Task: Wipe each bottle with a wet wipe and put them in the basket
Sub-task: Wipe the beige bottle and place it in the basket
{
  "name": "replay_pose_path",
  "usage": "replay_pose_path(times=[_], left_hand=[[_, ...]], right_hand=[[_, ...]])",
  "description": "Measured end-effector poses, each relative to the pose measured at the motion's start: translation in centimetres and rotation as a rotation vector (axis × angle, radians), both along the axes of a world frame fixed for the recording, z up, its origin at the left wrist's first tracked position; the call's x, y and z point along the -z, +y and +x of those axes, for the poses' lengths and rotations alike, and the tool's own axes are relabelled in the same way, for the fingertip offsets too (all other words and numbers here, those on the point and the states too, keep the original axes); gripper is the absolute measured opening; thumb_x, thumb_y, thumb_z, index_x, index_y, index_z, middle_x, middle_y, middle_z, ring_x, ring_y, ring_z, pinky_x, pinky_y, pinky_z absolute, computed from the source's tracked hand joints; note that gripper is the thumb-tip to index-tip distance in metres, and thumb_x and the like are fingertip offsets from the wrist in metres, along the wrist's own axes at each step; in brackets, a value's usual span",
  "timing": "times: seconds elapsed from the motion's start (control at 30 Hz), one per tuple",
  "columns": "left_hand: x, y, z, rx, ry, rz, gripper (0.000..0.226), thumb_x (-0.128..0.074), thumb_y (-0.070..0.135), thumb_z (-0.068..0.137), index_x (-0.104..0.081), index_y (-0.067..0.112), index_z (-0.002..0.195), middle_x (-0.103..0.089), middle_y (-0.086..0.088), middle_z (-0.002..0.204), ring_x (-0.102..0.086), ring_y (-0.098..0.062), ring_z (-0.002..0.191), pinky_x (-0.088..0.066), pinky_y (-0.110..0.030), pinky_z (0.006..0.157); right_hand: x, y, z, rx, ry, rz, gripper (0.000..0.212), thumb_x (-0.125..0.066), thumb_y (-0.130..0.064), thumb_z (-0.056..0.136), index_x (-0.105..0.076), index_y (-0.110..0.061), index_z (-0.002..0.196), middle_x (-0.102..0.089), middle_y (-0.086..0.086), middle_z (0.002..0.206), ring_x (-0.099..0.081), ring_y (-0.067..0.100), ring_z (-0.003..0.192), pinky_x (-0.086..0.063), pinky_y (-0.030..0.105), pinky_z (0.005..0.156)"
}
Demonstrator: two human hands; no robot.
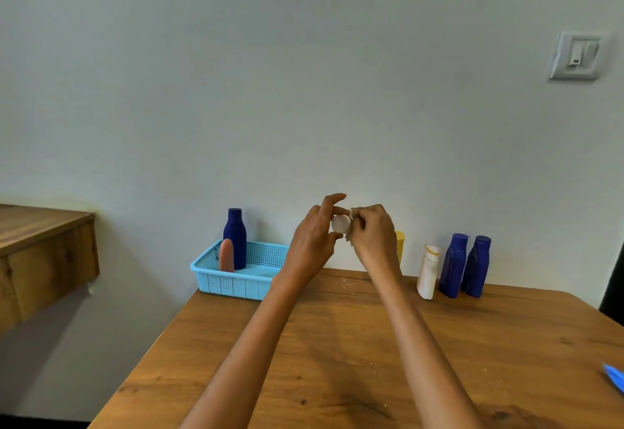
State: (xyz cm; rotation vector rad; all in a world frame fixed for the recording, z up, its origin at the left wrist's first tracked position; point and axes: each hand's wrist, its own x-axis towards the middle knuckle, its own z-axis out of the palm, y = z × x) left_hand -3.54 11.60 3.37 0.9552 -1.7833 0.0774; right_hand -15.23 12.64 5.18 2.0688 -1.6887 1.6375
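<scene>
- Left hand (314, 236) fingers curled around a small white bottle (341, 223), raised above the table (337, 344).
- Right hand (373, 236) at its 3 o'clock, fingers clamped on wet wipe (351, 214) against bottle.
- Basket (236, 282) at 9 o'clock of hands.

Light blue perforated plastic basket (236, 282) at 9 o'clock of hands, holding dark blue round bottle (235, 239) and salmon-pink rounded bottle (226, 256); small white round bottle (341, 223) with whitish wet wipe (352, 216) at centre; yellow bottle (399, 246), white bottle with yellowish cap ring (428, 271), two dark blue streaked bottles (454, 265) (476, 266) at 3 o'clock; brown wood-grain table (371, 344); pale grey-white wall (270, 91)
</scene>
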Motion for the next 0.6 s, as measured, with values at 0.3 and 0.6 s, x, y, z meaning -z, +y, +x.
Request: replay_pose_path(times=[0.3, 0.6], left_hand=[[0.39, -0.58, 0.78, -0.09, -0.032, -0.037, 0.059, -0.065, 0.001, 0.083, -0.042, 0.017, 0.134, -0.065, -0.004, 0.115, -0.059, -0.02, 0.103, -0.047, -0.029, 0.082], [0.1, -0.25, 0.25, -0.033, 0.157, 0.045, 0.053, -0.071, 0.01, 0.082, -0.048, 0.01, 0.13, -0.066, -0.003, 0.107, -0.062, -0.013, 0.088, -0.048, -0.022, 0.081]], right_hand=[[0.24, 0.36, 0.75, -0.105, 0.032, -0.026, 0.025, -0.06, -0.027, 0.091, -0.068, -0.006, 0.102, -0.059, 0.008, 0.105, -0.055, 0.015, 0.088, -0.032, 0.01, 0.06], [0.8, -0.1, 0.34, -0.138, -0.151, -0.179, 0.022, -0.066, -0.022, 0.087, -0.069, -0.008, 0.105, -0.065, 0.005, 0.101, -0.06, 0.013, 0.088, -0.043, 0.012, 0.067]])
